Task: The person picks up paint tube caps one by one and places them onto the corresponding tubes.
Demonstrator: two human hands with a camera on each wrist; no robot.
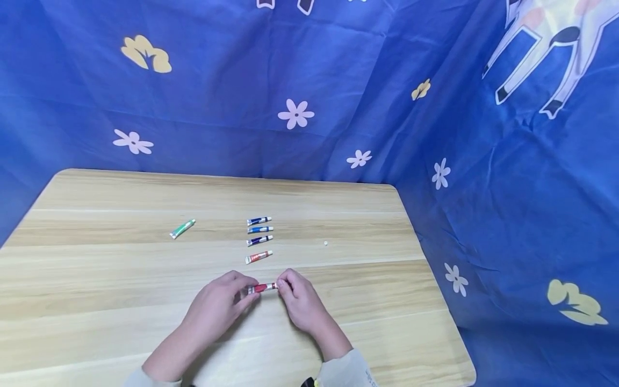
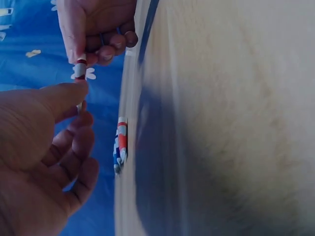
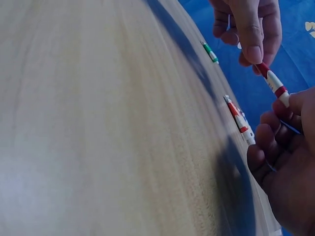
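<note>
Both hands hold a small red paint tube (image 1: pixel 263 288) above the near middle of the table. My left hand (image 1: pixel 217 306) pinches its flat tail end between thumb and fingers. At the other end, the thumb and forefinger of my right hand (image 1: pixel 301 302) grip the white cap (image 3: pixel 284 100), which they partly cover in the head view. Just beyond the hands lies an orange-red paint tube (image 1: pixel 258 257). Farther back, a violet tube (image 1: pixel 259 241), a blue tube (image 1: pixel 260 229) and a dark blue tube (image 1: pixel 259 221) lie in a column with it.
A green paint tube (image 1: pixel 182 229) lies slanted on the wooden table (image 1: pixel 96 279), left of the column. To the right is a small white round piece (image 1: pixel 325 243). A blue patterned curtain (image 1: pixel 217 107) hangs behind the table and along its right side.
</note>
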